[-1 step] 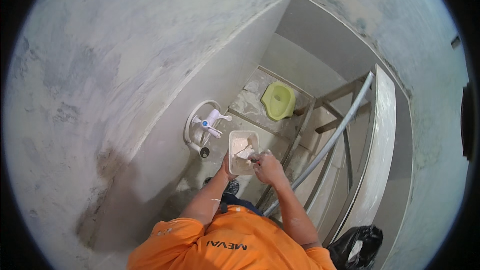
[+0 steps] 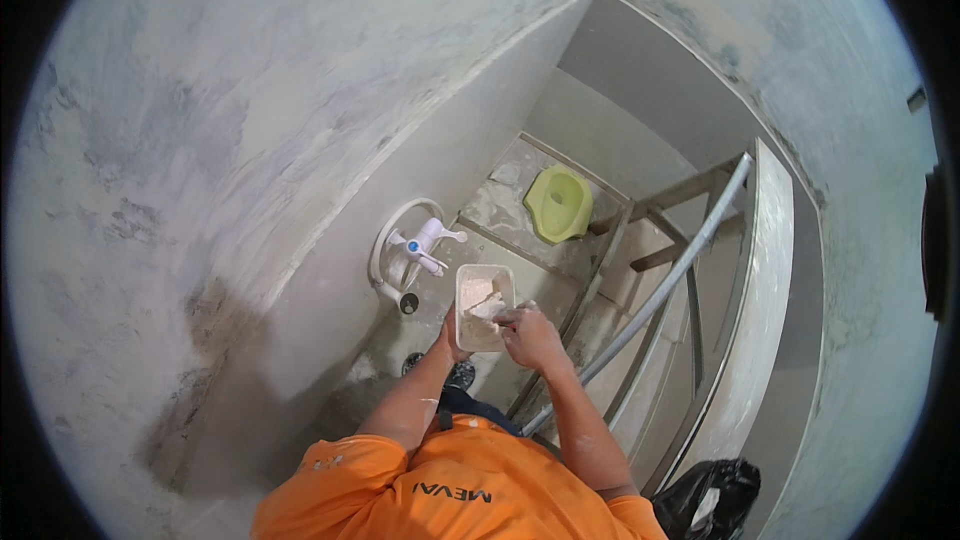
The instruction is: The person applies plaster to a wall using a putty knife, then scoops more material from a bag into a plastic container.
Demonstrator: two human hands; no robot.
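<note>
In front of my body I hold a white rectangular tub [image 2: 504,278] with pale, pasty filler [image 2: 478,285] inside. My left hand [image 2: 457,338] grips the tub from its left side, with most of the fingers hidden behind it. On the other side, my right hand [image 2: 532,337] is closed around the handle of a putty knife [image 2: 487,308]. The blade reaches into the tub and is coated in the paste, so its edge is hard to make out. White smears mark my fingers and left forearm.
A white tap with a coiled hose [image 2: 425,240] juts from the left wall. Beyond lies a green squat toilet [image 2: 558,203]. To my right stands a metal-and-wood trestle [image 2: 655,290] with a whitish plank [image 2: 765,310] on top. A black plastic bag [image 2: 715,495] hangs near its close end.
Both hands, the tub and the putty knife have shifted very slightly to the left. The grips look the same.
</note>
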